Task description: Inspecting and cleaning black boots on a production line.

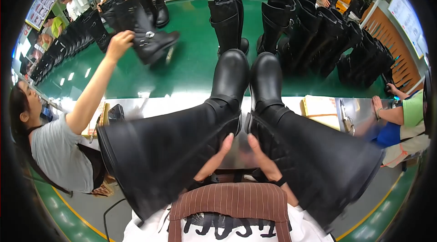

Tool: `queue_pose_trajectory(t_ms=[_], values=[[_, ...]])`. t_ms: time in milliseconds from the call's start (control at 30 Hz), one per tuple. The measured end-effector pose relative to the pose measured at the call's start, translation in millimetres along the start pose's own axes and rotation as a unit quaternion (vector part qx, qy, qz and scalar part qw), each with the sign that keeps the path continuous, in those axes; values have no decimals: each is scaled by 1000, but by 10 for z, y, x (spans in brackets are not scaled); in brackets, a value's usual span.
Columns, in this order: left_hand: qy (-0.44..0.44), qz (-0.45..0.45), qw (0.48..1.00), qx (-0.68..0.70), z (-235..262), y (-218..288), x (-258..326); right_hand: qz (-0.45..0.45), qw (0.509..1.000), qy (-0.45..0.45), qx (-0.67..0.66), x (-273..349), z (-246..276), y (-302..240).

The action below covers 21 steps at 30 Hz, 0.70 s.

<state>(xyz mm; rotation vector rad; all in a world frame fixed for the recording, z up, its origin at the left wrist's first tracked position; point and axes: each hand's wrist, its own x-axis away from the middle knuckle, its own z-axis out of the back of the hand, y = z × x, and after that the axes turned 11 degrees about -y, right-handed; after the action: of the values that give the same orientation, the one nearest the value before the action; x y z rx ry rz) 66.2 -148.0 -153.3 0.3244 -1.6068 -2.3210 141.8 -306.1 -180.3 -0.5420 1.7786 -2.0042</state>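
Note:
Two tall black boots lie in front of me with toes pointing away. My left hand (217, 154) rests against the inner side of the left boot (177, 142), fingers stretched along its shaft. My right hand (260, 156) presses the inner side of the right boot (300, 146) the same way. Both boot shafts flare out toward my lap, over a brown striped apron (230, 205). The boot toes reach onto the green conveyor belt (191, 67).
Several more black boots stand on the green belt (318, 32). A person on my left (59, 146) reaches out and holds a buckled boot (152, 39). A second person's arm (391, 112) rests on the steel ledge (150, 105) at right, beside a yellow pad (321, 108). Others work across the belt.

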Motion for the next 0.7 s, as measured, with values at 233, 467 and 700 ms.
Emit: queue_pose_trajectory(t_ms=[233,467,700], values=[[39,-105,983,147,134,-29,-48,-33,983,85,160,-209,667,9],[3,-101,989,110,273,-61,151,-135,831,-52,537,240,746,-485],[-22,-101,994,27,406,-109,437,123,992,30,2,-362,49,-1080]])
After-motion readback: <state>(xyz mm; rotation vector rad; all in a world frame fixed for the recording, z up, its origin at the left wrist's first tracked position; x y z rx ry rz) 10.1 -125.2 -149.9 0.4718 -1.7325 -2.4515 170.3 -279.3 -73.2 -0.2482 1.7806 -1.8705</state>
